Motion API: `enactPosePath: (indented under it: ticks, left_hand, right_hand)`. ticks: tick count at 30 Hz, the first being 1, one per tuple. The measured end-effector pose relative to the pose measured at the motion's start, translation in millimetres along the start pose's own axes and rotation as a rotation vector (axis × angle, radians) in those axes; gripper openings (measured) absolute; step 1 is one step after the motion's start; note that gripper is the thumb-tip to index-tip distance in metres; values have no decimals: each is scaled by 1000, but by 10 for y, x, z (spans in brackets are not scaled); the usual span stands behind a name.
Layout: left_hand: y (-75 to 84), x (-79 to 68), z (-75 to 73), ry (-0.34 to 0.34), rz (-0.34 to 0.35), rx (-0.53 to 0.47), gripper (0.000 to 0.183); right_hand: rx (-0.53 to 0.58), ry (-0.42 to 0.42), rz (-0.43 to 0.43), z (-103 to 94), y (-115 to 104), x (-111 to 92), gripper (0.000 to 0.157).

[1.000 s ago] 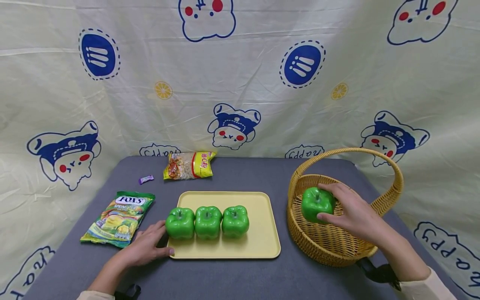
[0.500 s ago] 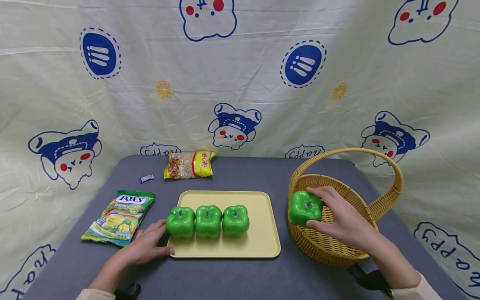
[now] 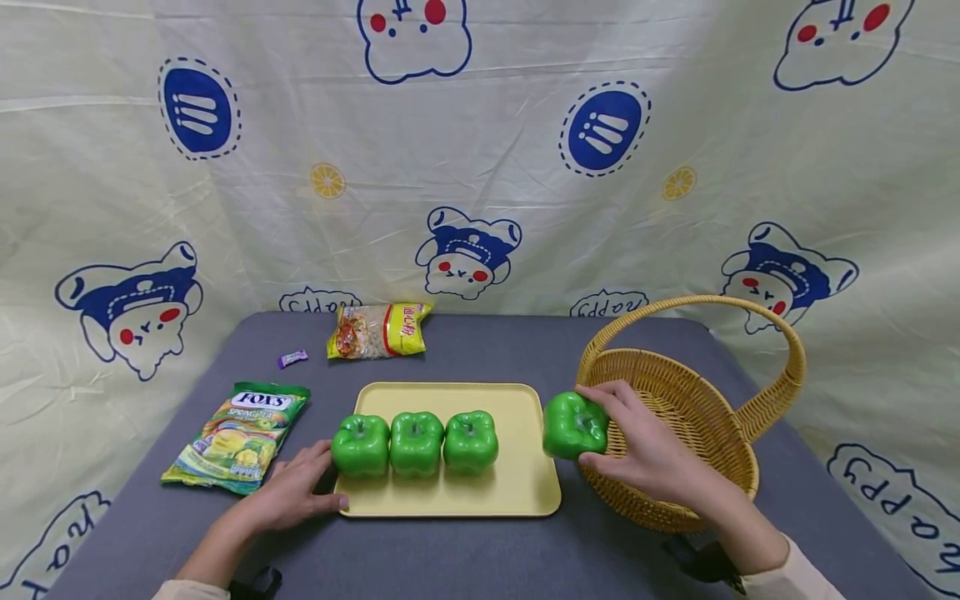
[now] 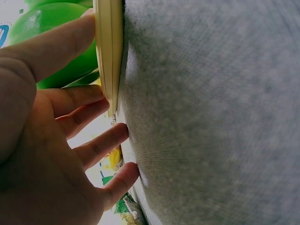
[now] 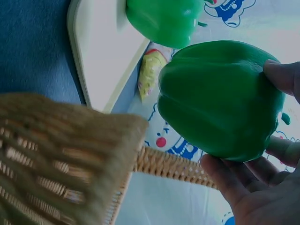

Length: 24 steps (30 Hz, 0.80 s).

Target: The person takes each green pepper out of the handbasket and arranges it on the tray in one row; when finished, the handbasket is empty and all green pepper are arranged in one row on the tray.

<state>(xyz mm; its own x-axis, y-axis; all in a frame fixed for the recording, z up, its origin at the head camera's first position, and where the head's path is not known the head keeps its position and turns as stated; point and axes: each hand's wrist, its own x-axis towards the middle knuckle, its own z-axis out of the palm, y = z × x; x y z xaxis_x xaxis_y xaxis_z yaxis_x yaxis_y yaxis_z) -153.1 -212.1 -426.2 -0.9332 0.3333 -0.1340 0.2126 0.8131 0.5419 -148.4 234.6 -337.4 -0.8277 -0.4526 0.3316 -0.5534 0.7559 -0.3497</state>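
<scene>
Between thumb and fingers my right hand [image 3: 645,446] grips a green bell pepper [image 3: 575,426], held in the air between the basket's left rim and the tray's right edge. The right wrist view shows the same pepper [image 5: 220,101] tilted on its side. Three more green bell peppers [image 3: 417,444] stand in a row on the left and middle of a pale yellow tray [image 3: 525,483]. My left hand [image 3: 292,492] rests at the tray's left edge. In the left wrist view its thumb [image 4: 61,44] lies on the rim, the fingers spread and fairly straight.
A wicker basket [image 3: 675,521] with a tall arched handle stands right of the tray. A FOX'S candy bag [image 3: 236,437] lies at left. Farther back are a small purple wrapped candy [image 3: 292,358] and a yellow snack bag [image 3: 378,331]. A printed curtain hangs behind the table.
My right hand has carried the pepper leftward, from above the basket's inside to the gap beside the tray, tilting it. My left hand and the other peppers stay put.
</scene>
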Motion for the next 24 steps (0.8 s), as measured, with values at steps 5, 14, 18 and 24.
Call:
enactPosePath:
  ticks: [5,14,18,24]
  left_hand:
    - [-11,8,3,6,-2,1,78]
    - [-19,9,7,6,-1,1,77]
    - [-14,6,4,12,5,3,77]
    - [-5,0,5,9,4,7,76]
  right_hand:
    - [5,-17,-4,94,-35,59,74]
    - [-9,-38,-28,284,-38,152,71]
    - [-24,-51,-31,363,-24,192,72]
    - [-39,-83,-32,472,-19,245,71]
